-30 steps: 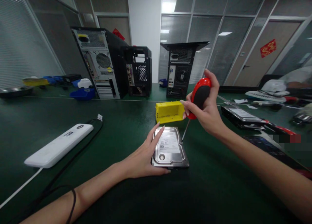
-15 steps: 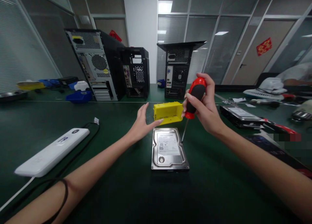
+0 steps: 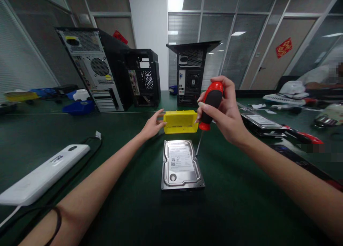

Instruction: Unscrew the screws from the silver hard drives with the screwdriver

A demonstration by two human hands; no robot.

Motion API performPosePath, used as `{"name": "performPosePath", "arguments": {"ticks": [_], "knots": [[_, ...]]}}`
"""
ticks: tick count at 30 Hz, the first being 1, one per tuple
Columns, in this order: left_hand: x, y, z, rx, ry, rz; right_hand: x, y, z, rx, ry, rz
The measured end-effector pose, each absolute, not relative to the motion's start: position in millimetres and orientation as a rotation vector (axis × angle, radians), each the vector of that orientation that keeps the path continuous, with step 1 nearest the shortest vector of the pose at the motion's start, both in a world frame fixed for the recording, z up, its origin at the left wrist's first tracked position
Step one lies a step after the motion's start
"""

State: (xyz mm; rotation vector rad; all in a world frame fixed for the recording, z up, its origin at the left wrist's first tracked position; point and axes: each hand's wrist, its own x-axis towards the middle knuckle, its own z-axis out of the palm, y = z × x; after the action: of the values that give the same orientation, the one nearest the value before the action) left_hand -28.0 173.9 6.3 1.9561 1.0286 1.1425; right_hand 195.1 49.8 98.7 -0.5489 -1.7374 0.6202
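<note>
A silver hard drive (image 3: 182, 164) lies label up on the green table. My right hand (image 3: 225, 112) is closed round the red and black handle of a screwdriver (image 3: 212, 99), whose tip points down at the drive's right edge. Behind the drive stands a yellow tray (image 3: 180, 123), its hollow side towards me. My left hand (image 3: 153, 125) is at the tray's left end, with the thumb and fingers around that edge, closed on it.
Three computer cases (image 3: 112, 71) stand at the back. On the left lie a white power strip (image 3: 48, 172) with a black cable and a blue bin (image 3: 79, 108). More drives (image 3: 261, 121) and red-handled tools (image 3: 304, 135) lie right; a person sits beyond.
My left hand has moved back and left from above the drive's corner to the yellow tray and taken hold of its left end. The tray has turned slightly. The camera view has shifted a little.
</note>
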Motion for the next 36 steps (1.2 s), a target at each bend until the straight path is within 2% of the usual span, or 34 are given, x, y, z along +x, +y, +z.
{"name": "performPosePath", "arguments": {"ticks": [6,12,14,17,20,25,36], "knots": [[-24.1,169.6,1.7,2.003,1.122,1.264,196.2,51.2,99.9,-0.471,-1.721,0.684],[-25.4,114.0,1.2,2.158,1.147,1.579,196.0,48.5,101.1,-0.496,-1.732,0.681],[-25.4,90.2,1.6,2.242,1.047,1.454,196.6,49.2,101.0,-0.499,-1.732,0.682],[-22.8,63.9,-1.4,2.210,0.993,1.067,198.6,51.1,100.8,-0.508,-1.732,0.678],[-18.4,54.2,-6.7,2.086,0.996,0.916,201.8,52.7,101.6,-0.527,-1.744,0.682],[-14.0,56.6,-10.0,1.927,1.070,0.982,206.3,53.7,104.2,-0.550,-1.781,0.702],[-15.4,50.5,-5.7,2.092,1.214,0.993,214.7,54.4,111.5,-0.592,-1.846,0.707]]}}
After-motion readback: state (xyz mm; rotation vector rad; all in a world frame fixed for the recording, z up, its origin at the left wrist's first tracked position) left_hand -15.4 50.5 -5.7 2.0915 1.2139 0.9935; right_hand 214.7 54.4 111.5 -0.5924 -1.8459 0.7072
